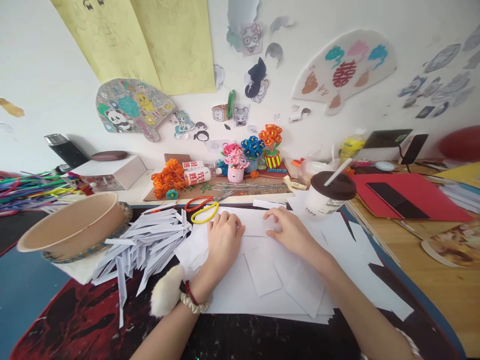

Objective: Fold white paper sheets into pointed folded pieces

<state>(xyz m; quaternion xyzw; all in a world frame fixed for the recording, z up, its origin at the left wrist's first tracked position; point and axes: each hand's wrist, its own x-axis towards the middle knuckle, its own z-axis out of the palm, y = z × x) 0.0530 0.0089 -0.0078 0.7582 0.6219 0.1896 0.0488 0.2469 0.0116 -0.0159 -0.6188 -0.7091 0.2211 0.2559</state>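
Observation:
White paper sheets (240, 295) and smaller cut pieces (262, 272) lie layered on the dark desk mat. My left hand (225, 235) rests on the paper near the back edge, its fingers curled down; whether they grip anything is hidden. To its right, my right hand (287, 227) hovers at the paper, thumb and fingers apart with nothing between them. A heap of folded white paper strips (150, 245) lies left of my left hand. Scissors with red and yellow handles (205, 212) sit just behind the paper.
A beige bowl (71, 225) stands at the left. A lidded cup with a straw (330, 192) is behind my right hand. Flower crafts (236, 162) line the back, and a phone (396, 200) lies on a red folder (442, 202) at the right.

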